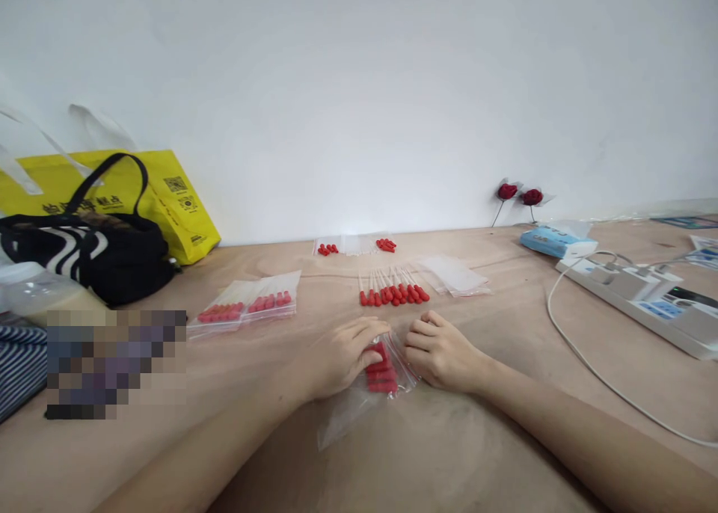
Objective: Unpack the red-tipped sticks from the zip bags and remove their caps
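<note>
On the table just in front of me lies a clear zip bag (343, 417) holding several red-tipped pieces (383, 377). My left hand (348, 354) is closed on its left and upper side, with the thumb across the red tips. At the bag's right edge, my right hand (440, 352) is curled and pinches the plastic; its fingertips are partly hidden. A row of white sticks with red tips (396, 295) lies loose just beyond both hands. Filled bags of red-tipped sticks (247, 303) lie to the left, and a stack of flat clear bags (454, 275) lies right of the row.
More red-tipped sticks (386, 244) lie near the wall. At left are a yellow tote (185, 206), a black bag (129, 255) and a plastic bottle (53, 296). At right stand a tissue pack (555, 240) and a power strip (645, 300), its white cable (583, 357) looping across the table.
</note>
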A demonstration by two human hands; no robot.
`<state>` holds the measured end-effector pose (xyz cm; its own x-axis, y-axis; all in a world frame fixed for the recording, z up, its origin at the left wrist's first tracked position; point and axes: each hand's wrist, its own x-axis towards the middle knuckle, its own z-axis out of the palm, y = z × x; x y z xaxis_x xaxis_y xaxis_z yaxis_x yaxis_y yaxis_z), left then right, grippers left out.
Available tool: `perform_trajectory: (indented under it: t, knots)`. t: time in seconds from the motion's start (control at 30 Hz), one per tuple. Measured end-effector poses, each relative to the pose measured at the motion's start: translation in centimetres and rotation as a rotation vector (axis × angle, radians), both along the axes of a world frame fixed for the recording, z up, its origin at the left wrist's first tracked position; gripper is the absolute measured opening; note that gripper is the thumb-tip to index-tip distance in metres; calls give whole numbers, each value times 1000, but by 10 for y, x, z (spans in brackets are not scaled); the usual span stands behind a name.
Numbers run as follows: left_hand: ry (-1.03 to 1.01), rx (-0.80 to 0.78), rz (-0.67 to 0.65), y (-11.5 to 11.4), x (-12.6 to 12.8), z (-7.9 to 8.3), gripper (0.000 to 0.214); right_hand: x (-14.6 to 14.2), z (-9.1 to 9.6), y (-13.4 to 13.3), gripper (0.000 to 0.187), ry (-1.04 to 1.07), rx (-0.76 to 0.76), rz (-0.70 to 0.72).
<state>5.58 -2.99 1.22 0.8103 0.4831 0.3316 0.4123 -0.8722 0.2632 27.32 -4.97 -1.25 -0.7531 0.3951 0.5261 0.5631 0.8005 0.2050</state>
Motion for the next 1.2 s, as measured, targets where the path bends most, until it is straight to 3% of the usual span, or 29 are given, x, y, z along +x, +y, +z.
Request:
perform_trajectory:
  t: [0.13, 0.23, 0.33, 0.47, 0.53, 0.7, 0.93, 1.07, 1.2]
  knots:
    - [-54, -111, 111, -25, -21, -9, 46, 8, 4, -4, 17, 112, -320, 5]
    - [-47, -169, 112, -32, -32, -11, 47, 7, 6, -3, 25, 233, -550, 29]
    - [-28, -219, 67, -31, -35, -7, 41, 1, 2, -1, 23, 334, -651, -14]
    - [-7, -214, -31, -26, -34, -4, 18, -6, -4, 1, 9, 416, -706, -91]
    - [1, -179, -87, -24, -35, -7, 22, -7, -5, 2, 7, 435, -738, -108]
    - [-51, -50, -158, -21, -38, -15, 32, -5, -3, 4, 24, 400, -808, -87]
    - [-25, 8, -148, -18, -40, -21, 35, -7, -1, 1, 35, 429, -768, -123]
    - [7, -44, -95, -19, -41, -21, 37, -11, 4, -5, 37, 563, -747, -67]
    - [20, -104, -25, -20, -41, -21, 37, -15, 6, -9, 36, 539, -774, -25]
